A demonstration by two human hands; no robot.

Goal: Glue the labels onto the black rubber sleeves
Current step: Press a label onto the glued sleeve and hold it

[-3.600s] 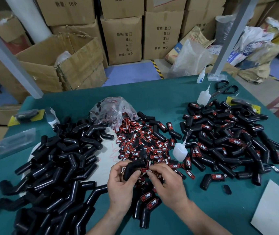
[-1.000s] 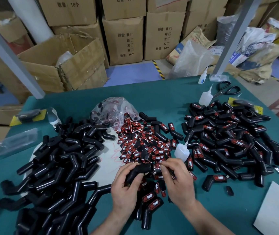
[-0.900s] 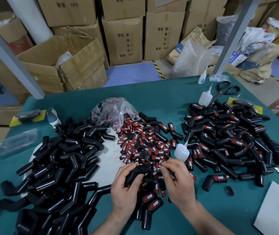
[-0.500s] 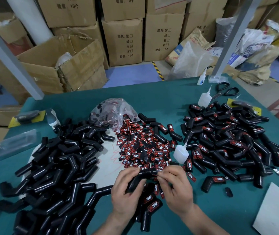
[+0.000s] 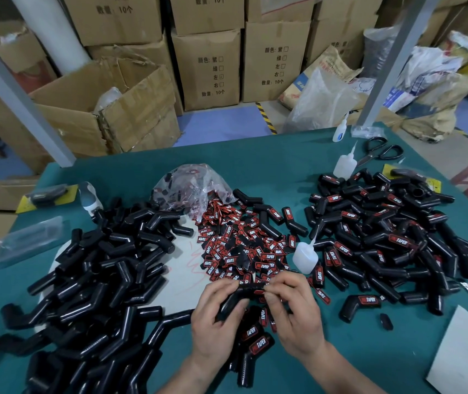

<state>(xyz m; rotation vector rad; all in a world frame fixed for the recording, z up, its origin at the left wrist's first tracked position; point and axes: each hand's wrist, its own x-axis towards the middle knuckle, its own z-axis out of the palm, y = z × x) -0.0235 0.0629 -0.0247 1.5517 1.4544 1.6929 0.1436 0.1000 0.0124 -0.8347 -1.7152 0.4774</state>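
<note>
My left hand (image 5: 217, 317) grips a bent black rubber sleeve (image 5: 234, 298) near the table's front middle. My right hand (image 5: 294, 311) pinches a red-and-black label (image 5: 259, 292) against the sleeve's upper end. Loose red-and-black labels (image 5: 244, 245) lie heaped just beyond my hands. Unlabelled black sleeves (image 5: 99, 274) are piled on the left. Labelled sleeves (image 5: 383, 237) are piled on the right, and a few more (image 5: 255, 339) lie under my hands. A small white glue bottle (image 5: 304, 255) stands right of the label heap.
A clear bag of labels (image 5: 187, 186) sits behind the heap. Two more glue bottles (image 5: 345, 163) and black scissors (image 5: 380, 152) lie at the back right. A white sheet (image 5: 466, 351) is at the front right corner. Cardboard boxes (image 5: 207, 66) stand beyond the green table (image 5: 269, 155).
My right hand took a label from the heap and brought it onto the sleeve that my left hand holds. Both hands drew slightly nearer to me.
</note>
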